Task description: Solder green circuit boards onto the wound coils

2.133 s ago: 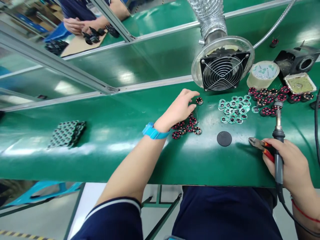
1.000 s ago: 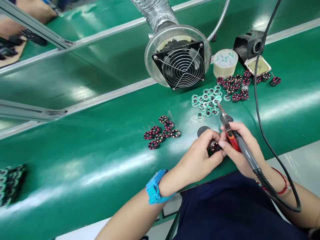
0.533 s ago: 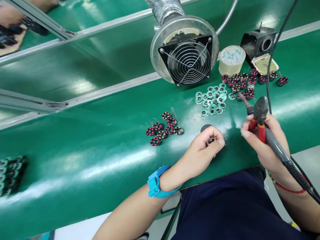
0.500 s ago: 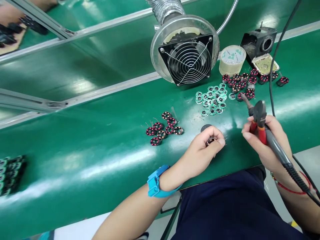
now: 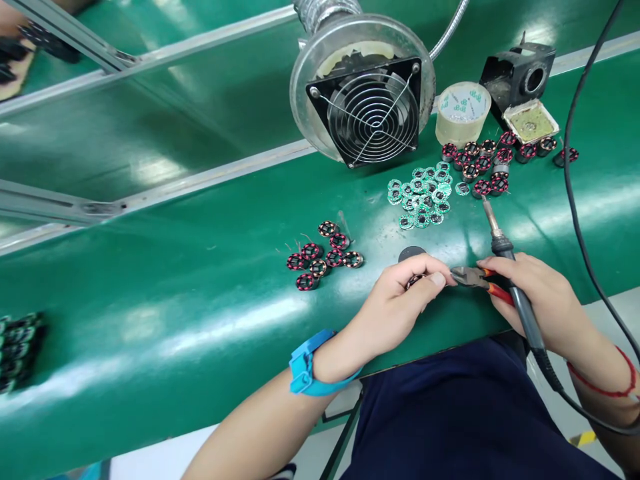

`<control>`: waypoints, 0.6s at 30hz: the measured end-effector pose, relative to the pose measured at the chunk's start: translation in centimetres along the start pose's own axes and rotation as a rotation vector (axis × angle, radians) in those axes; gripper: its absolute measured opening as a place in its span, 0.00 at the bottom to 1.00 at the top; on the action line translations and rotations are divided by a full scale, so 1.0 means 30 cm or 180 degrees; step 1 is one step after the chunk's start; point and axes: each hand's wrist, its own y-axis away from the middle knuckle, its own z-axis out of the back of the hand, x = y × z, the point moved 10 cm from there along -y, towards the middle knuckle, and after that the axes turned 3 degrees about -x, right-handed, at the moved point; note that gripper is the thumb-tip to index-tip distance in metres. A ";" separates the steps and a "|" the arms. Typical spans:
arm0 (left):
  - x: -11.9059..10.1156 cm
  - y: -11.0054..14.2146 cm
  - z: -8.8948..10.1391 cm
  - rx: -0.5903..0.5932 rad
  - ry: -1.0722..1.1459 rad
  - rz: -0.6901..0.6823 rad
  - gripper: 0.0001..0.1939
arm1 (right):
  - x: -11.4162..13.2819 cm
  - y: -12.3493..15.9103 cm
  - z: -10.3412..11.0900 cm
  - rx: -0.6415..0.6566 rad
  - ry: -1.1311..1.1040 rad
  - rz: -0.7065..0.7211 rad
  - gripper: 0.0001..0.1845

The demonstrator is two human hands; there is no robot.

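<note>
My left hand [image 5: 403, 297] is closed around a small wound coil part [image 5: 414, 280], pinching it just above the green bench [image 5: 210, 300] beside a black round pad [image 5: 411, 253]. My right hand [image 5: 537, 303] grips red-handled cutters [image 5: 475, 278] and a soldering iron [image 5: 503, 253] together. The cutter jaws point left and meet the coil part at my left fingertips. The iron's tip points up and away toward the piles of parts.
A cluster of red-wound coils [image 5: 324, 253] lies left of my hands. Small green round boards [image 5: 423, 195] and more coils [image 5: 483, 163] lie farther back, by a fume fan [image 5: 369, 113], a tape roll [image 5: 463, 110] and an iron stand [image 5: 525, 83]. The iron's cable [image 5: 575, 200] hangs on the right.
My right hand has dropped and turned the cutters from upright to level, bringing the jaws left to the coil in my left hand. Earlier my left hand picked that coil from the cluster.
</note>
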 end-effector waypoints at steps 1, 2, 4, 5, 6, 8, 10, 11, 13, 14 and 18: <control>-0.002 0.000 0.002 -0.0021 0.0003 -0.0013 0.09 | 0.003 -0.001 0.000 0.0010 0.0023 0.0025 0.17; -0.003 -0.001 0.003 -0.0039 0.0002 -0.0017 0.09 | 0.005 -0.002 0.000 0.0013 0.0035 0.0036 0.16; -0.002 -0.001 0.004 -0.0059 -0.0013 0.0001 0.09 | 0.008 -0.003 0.003 0.0003 0.0047 0.0066 0.16; -0.001 -0.001 0.004 -0.0061 -0.0024 0.0012 0.09 | 0.009 -0.003 0.005 -0.0012 0.0049 0.0087 0.16; -0.001 -0.001 0.003 -0.0056 -0.0034 0.0017 0.09 | 0.011 -0.004 0.008 -0.0027 0.0047 0.0105 0.16; -0.002 -0.001 0.001 -0.0036 -0.0044 0.0010 0.08 | 0.014 -0.005 0.012 -0.0054 0.0029 0.0123 0.15; -0.004 -0.002 0.000 -0.0027 -0.0036 -0.0008 0.08 | 0.016 -0.008 0.013 -0.0067 0.0013 0.0126 0.14; -0.004 -0.002 0.000 -0.0034 -0.0027 -0.0007 0.08 | 0.018 -0.008 0.013 -0.0076 0.0019 0.0131 0.14; -0.001 -0.002 0.002 -0.0052 -0.0002 0.0013 0.09 | 0.022 -0.008 0.012 -0.0085 0.0027 0.0144 0.14; 0.000 -0.002 0.001 -0.0052 0.0011 0.0020 0.09 | 0.023 -0.008 0.012 -0.0089 0.0020 0.0142 0.13; -0.001 -0.001 -0.005 0.0012 0.0040 0.0029 0.09 | 0.012 0.001 0.012 -0.0142 -0.0096 0.0062 0.13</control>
